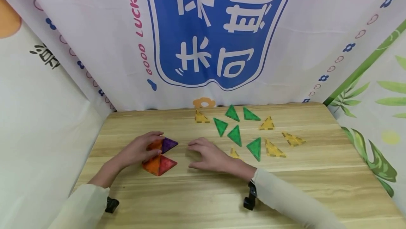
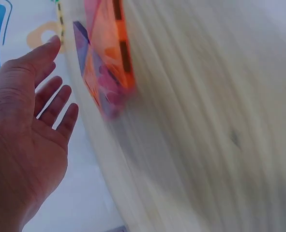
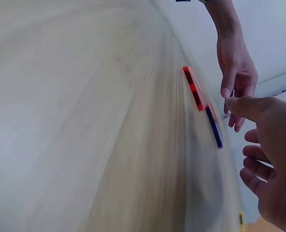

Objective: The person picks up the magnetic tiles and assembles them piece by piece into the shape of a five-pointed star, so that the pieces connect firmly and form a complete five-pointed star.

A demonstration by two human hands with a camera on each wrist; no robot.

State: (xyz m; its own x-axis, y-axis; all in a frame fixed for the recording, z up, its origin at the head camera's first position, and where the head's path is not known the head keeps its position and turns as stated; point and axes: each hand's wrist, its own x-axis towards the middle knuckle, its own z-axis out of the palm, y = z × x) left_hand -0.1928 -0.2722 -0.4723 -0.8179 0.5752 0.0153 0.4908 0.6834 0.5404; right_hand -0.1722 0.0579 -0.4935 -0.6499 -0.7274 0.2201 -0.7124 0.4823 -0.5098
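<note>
My left hand hovers over a small group of translucent triangular magnetic tiles on the table's left side. Beneath its fingers lies an orange tile, partly covered, with a purple tile against it. Just nearer to me, another orange tile meets a red tile. In the left wrist view, that hand has spread fingers, with the tiles beyond them. To the right of the group, my right hand is held over the table, fingers loosely bent and holding nothing. Its thumb overlaps the left hand in the right wrist view.
Several green triangles, such as this green tile, and several yellow ones, including a yellow tile, are scattered to the right and rear. One yellow tile is partly behind my right hand. A printed curtain borders the wooden table's back edge.
</note>
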